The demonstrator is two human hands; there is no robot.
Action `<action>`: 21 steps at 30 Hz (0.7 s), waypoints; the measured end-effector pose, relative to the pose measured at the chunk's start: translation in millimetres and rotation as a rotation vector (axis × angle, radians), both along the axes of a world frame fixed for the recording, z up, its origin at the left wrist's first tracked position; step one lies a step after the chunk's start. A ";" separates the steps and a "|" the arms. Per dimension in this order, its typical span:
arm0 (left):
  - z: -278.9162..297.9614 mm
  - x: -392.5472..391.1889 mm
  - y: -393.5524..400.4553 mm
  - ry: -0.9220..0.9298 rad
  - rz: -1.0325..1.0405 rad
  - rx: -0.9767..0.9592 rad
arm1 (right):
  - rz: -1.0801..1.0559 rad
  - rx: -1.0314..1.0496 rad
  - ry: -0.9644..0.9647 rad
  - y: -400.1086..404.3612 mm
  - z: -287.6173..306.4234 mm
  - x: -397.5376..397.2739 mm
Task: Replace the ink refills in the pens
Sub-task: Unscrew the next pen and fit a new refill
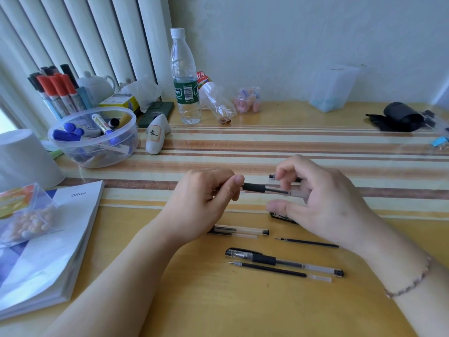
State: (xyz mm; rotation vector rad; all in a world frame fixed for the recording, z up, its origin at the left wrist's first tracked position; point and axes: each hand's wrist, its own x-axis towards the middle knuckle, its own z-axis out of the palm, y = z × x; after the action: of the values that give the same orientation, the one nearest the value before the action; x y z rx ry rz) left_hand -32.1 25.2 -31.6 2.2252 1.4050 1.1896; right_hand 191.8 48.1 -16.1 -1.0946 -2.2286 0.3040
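A gel pen with a clear barrel and black rubber grip (257, 188) is held level above the desk between both hands. My left hand (206, 200) pinches its tip end. My right hand (323, 203) holds the barrel, with thumb and fingers spread around it. Under the hands lie a capped pen (284, 260), a loose black refill (279, 271) just in front of it, a thinner refill (306, 242), and an empty clear barrel with a refill (239, 231). A black cap (281, 217) is partly hidden by my right thumb. Another pen end (272, 176) peeks out behind my right fingers.
A clear bowl of markers (94, 139) and a marker holder (58, 93) stand at the back left. A book (46, 242) and a clear box of beads (26, 215) lie at the left. Bottles (185, 79), a clear container (332, 88) and a black pouch (401, 116) line the wall.
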 end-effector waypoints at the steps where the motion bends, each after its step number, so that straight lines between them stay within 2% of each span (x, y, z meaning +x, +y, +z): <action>1: 0.9 -0.5 -0.2 0.003 -0.001 -0.007 | 0.026 0.006 -0.022 -1.2 -0.2 -0.9; 8: 4.3 -5.0 0.7 -0.144 -0.074 -0.118 | 0.047 0.201 -0.005 6.5 2.7 6.5; 12: 5.8 -6.0 2.6 -0.256 -0.051 -0.154 | 0.038 0.169 0.090 7.5 4.0 7.5; 19: 4.0 -8.2 1.1 -0.233 -0.042 -0.205 | 0.039 0.167 0.039 5.0 5.4 5.4; 21: 4.9 -12.0 1.7 -0.237 0.012 -0.216 | -0.031 0.170 -0.039 8.3 7.1 9.0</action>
State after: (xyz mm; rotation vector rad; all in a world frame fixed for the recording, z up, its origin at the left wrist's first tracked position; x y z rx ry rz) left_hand -44.1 26.9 -26.8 1.8667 1.3801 1.1971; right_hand 200.8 56.4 -9.1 -1.0501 -2.2242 0.0789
